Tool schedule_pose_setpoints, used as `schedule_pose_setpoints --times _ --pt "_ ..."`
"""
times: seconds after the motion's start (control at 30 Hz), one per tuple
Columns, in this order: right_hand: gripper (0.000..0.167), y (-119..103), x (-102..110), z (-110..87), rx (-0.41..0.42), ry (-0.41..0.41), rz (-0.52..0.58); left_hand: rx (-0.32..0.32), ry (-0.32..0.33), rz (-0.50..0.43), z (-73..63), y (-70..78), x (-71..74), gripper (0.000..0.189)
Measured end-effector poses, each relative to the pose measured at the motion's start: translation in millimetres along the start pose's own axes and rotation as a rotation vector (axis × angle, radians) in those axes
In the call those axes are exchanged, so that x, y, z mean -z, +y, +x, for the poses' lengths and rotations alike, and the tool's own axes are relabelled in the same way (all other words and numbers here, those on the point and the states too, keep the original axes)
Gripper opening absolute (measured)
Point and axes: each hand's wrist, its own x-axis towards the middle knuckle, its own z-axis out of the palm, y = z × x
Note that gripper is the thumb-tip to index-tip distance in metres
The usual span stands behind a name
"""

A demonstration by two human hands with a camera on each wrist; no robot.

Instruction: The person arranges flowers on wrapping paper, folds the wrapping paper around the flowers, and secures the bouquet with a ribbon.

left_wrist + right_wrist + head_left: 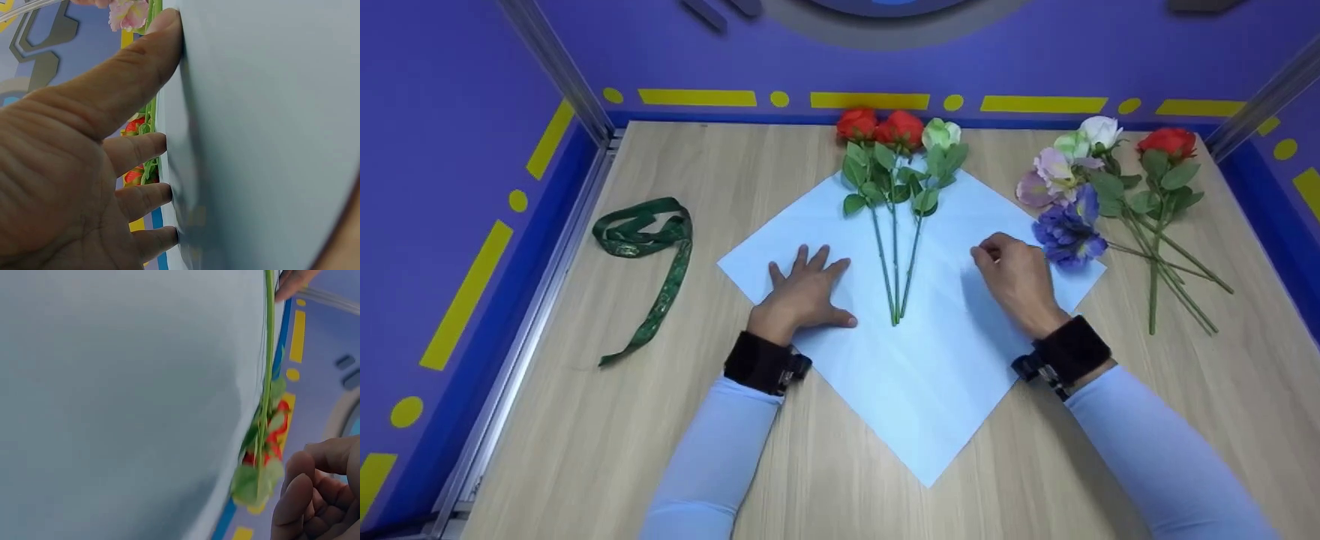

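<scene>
The bench is of pale wood, with a blue wall behind. Three flowers lie on the light blue paper, between the fingers of both hands, their heads farther away than the fingers. The left hand is spread, fingertips touching the paper; the right hand is raised above it, fingers clenched on themselves. Right of these clenched fingers lies another bunch; well left of the spread fingers, a green ribbon.
</scene>
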Motion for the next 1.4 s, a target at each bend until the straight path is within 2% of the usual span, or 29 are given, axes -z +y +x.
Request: schedule_pose_setpoints --times 0.1,0.2,0.37,0.5,0.6,0.77,0.87,1.07,1.27,1.4 --pt "0.024 22.3 23.2 -6.5 0.014 0.039 -0.027 0.001 -0.002 0.001 -0.9 0.5 0.6 0.102" --pt "0.028 45.2 47.0 -11.9 -0.012 0.082 -0.062 0.001 0.002 0.003 -1.1 0.7 0.6 0.102" --pt "0.031 82.3 84.1 -15.5 -0.109 0.164 -0.129 0.001 0.004 -0.001 -1.4 0.8 0.4 0.101" --pt "0.032 113.8 107.5 -14.9 -0.181 0.189 -0.213 -0.002 0.005 -0.007 -0.8 0.9 0.5 0.101" --pt "0.034 136.1 119.2 -14.6 -0.238 0.15 -0.272 -0.005 0.005 -0.011 -0.9 1.0 0.8 0.101" --pt "0.038 162.5 127.0 -15.3 -0.288 0.01 -0.329 -0.002 0.0 -0.018 -1.7 0.5 1.1 0.102" --pt "0.04 169.4 127.8 -14.7 -0.279 -0.044 -0.352 -0.004 -0.001 -0.02 -1.5 0.1 0.7 0.102" --pt "0.037 170.4 127.2 -8.8 -0.281 -0.081 -0.378 -0.004 0.0 -0.017 -0.7 -0.1 -0.2 0.103" --pt "0.029 167.1 126.1 -5.8 -0.245 -0.028 -0.39 -0.005 0.001 -0.018 -0.4 -0.1 -1.0 0.103" --pt "0.031 159.3 124.1 -4.6 -0.227 0.018 -0.368 -0.007 0.005 -0.024 -0.7 -0.7 -0.8 0.103"
